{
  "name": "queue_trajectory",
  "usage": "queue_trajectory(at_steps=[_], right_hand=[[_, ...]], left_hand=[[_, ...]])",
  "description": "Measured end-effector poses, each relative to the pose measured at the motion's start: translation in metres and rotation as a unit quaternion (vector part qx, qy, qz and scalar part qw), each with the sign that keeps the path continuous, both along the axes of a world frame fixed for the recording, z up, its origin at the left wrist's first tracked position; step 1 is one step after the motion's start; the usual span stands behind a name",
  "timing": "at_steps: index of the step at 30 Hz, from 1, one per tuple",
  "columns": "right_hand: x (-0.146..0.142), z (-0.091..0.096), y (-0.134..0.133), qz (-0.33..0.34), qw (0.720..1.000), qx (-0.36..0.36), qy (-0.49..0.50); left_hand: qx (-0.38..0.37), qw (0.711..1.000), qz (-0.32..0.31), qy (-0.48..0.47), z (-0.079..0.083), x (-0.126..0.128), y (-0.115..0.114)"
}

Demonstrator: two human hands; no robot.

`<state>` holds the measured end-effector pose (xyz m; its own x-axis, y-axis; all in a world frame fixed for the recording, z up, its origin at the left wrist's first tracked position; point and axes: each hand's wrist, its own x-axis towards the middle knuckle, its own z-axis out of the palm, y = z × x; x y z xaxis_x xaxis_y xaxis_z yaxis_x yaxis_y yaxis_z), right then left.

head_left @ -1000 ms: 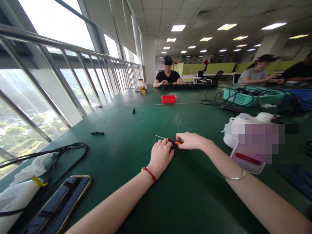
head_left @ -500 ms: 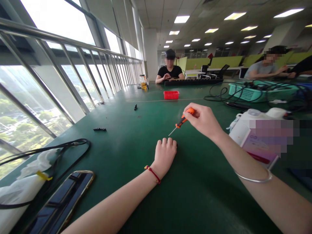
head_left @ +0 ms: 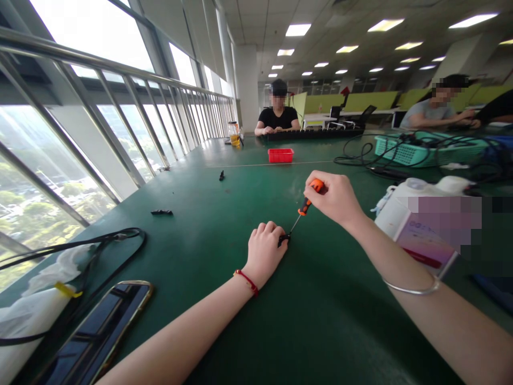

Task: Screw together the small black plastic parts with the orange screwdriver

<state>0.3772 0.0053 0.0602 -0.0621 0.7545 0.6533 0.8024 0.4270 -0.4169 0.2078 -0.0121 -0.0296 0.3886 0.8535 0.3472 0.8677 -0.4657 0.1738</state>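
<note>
Right fingers (head_left: pixel 313 193) grip the screwdriver (head_left: pixel 305 206); left fingers (head_left: pixel 271 229) pinch the black part (head_left: pixel 284 239) on the bench (head_left: pixel 216 251); being tilted, the tip could slip into them.

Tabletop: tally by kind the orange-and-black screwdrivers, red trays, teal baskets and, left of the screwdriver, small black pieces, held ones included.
Orange-and-black screwdriver: 1
Red tray: 1
Teal basket: 1
Small black pieces, one in left hand: 3
Total: 6

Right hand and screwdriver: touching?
Touching. The head view shows the right hand gripping the top of the screwdriver, thumb and fingertips against it.
</note>
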Motion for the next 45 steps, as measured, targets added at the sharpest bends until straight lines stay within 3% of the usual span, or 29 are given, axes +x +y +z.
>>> queue_trajectory(at_steps=[14, 19, 22, 26, 37, 45], right_hand=[[-0.002, 0.000, -0.002, 0.019, 1.000, -0.022, -0.010], [-0.001, 0.000, 0.001, 0.019, 0.999, -0.034, -0.018], [0.000, -0.001, 0.004, 0.020, 0.999, -0.035, -0.014], [-0.001, 0.000, 0.003, 0.019, 0.999, -0.042, -0.012], [-0.007, 0.005, -0.006, 0.011, 0.997, -0.049, -0.067], [-0.008, 0.005, -0.005, 0.027, 0.998, -0.049, -0.041]], left_hand=[[0.019, 0.999, -0.002, 0.035, -0.002, 0.001, 0.001], [0.171, 0.976, -0.033, 0.133, 0.021, 0.006, -0.015], [0.282, 0.949, -0.058, 0.128, 0.043, 0.013, -0.035], [0.348, 0.928, -0.091, 0.095, 0.060, 0.018, -0.054], [0.371, 0.921, -0.106, 0.056, 0.074, 0.017, -0.067], [0.384, 0.916, -0.100, 0.053, 0.078, 0.017, -0.069]])
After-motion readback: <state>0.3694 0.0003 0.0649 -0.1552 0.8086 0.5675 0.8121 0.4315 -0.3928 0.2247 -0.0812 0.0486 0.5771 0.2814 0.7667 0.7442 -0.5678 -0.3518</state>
